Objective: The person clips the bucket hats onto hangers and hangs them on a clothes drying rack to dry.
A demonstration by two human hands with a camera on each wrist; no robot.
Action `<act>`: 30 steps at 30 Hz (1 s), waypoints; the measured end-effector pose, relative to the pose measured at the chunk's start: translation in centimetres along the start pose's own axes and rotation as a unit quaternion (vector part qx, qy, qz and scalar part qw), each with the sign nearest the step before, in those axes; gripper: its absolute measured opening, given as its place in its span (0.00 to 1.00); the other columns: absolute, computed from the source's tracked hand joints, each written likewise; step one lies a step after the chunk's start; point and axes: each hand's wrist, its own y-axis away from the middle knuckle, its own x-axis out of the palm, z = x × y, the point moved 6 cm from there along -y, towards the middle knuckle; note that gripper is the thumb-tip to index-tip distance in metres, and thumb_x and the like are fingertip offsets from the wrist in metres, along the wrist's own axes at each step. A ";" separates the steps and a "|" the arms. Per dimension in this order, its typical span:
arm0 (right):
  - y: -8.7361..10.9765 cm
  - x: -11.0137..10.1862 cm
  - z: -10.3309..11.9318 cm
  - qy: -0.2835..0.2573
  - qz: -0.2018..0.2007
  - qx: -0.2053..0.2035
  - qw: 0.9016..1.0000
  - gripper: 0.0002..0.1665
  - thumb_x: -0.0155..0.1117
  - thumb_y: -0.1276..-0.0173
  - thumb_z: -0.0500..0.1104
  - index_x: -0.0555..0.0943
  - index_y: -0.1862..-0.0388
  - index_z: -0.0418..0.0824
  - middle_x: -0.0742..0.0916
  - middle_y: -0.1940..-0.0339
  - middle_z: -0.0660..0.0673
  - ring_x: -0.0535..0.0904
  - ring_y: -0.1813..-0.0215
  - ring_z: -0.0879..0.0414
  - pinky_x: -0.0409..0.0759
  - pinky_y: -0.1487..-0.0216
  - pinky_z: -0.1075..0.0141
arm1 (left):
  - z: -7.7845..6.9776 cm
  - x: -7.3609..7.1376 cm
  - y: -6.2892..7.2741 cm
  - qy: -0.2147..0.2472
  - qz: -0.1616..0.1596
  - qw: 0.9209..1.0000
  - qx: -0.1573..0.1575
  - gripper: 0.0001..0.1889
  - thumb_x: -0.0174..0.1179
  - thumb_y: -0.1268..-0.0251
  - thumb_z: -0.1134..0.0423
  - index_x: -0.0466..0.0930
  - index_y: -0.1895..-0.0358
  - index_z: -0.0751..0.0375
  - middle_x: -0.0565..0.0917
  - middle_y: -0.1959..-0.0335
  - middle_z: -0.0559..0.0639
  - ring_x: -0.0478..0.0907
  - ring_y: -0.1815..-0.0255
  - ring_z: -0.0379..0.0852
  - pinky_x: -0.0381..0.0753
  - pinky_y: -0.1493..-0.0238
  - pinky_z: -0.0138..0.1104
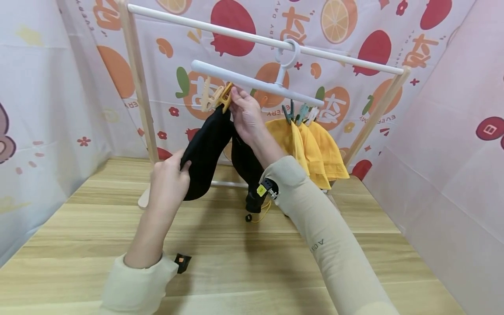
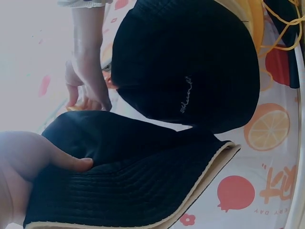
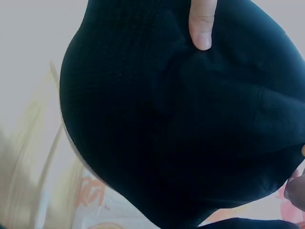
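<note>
My left hand [image 1: 171, 177] grips the brim side of a black bucket hat [image 1: 205, 153], its thumb [image 2: 78, 162] lying across the cloth. In the left wrist view a pale edge runs along the hat's brim. At the hat's top, my right hand [image 1: 247, 114] pinches a yellow clothespin [image 1: 225, 97] under the white hanger [image 1: 240, 79]. A second black hat [image 2: 186, 57] with pale stitched lettering hangs behind, partly covered by my right arm in the head view. Black cloth fills most of the right wrist view, with the left thumb [image 3: 202, 28] on it.
The hanger hooks over a white rail [image 1: 208, 27] on a wooden-sided rack. Yellow hats [image 1: 315, 148] hang at right below dark green, teal and white clothespins [image 1: 302, 113]. Beige clothespins [image 1: 208, 97] hang left. A yellow cord [image 1: 264, 213] dangles above the wooden table [image 1: 220, 262].
</note>
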 end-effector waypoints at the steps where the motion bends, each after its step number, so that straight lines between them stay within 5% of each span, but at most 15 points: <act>1: 0.1 -0.1 0.0 -0.003 0.010 0.004 1.000 0.14 0.43 0.27 0.33 0.76 0.54 0.29 0.81 0.54 0.38 0.77 0.54 0.54 0.70 0.52 0.69 | 0.0 0.1 0.0 -0.001 -0.001 1.000 0.000 0.05 0.52 0.38 0.76 0.75 0.61 0.72 0.79 0.66 0.71 0.75 0.63 0.69 0.72 0.60 0.56; 5: 0.6 -0.3 0.0 -0.013 0.059 0.022 0.998 0.23 0.38 0.25 0.37 0.62 0.34 0.29 0.68 0.36 0.34 0.67 0.37 0.50 0.64 0.41 0.67 | 0.1 0.2 -0.1 -0.001 -0.005 1.000 -0.001 0.05 0.52 0.38 0.76 0.75 0.60 0.72 0.79 0.65 0.72 0.75 0.63 0.70 0.71 0.60 0.56; 12: 1.2 -0.9 0.3 -0.020 0.069 0.037 0.997 0.23 0.39 0.25 0.38 0.63 0.34 0.31 0.69 0.35 0.37 0.69 0.38 0.50 0.64 0.41 0.65 | -0.1 0.3 -0.1 0.003 -0.026 1.000 0.016 0.02 0.53 0.38 0.75 0.73 0.67 0.72 0.79 0.71 0.69 0.75 0.69 0.68 0.72 0.66 0.54; 22: 1.6 0.0 0.0 -0.066 0.132 0.058 0.987 0.27 0.30 0.24 0.41 0.56 0.31 0.30 0.64 0.32 0.36 0.62 0.34 0.48 0.58 0.38 0.64 | -0.4 0.5 0.3 0.007 -0.034 0.999 0.039 0.05 0.53 0.39 0.77 0.76 0.62 0.74 0.80 0.68 0.71 0.77 0.68 0.68 0.72 0.64 0.55; 30: 1.4 0.1 -0.1 -0.101 0.104 0.059 0.988 0.26 0.31 0.24 0.40 0.57 0.32 0.30 0.62 0.32 0.34 0.56 0.32 0.44 0.60 0.38 0.63 | -0.6 0.5 0.3 0.008 -0.035 0.998 0.047 0.07 0.54 0.40 0.77 0.77 0.60 0.73 0.80 0.68 0.71 0.76 0.68 0.67 0.73 0.65 0.54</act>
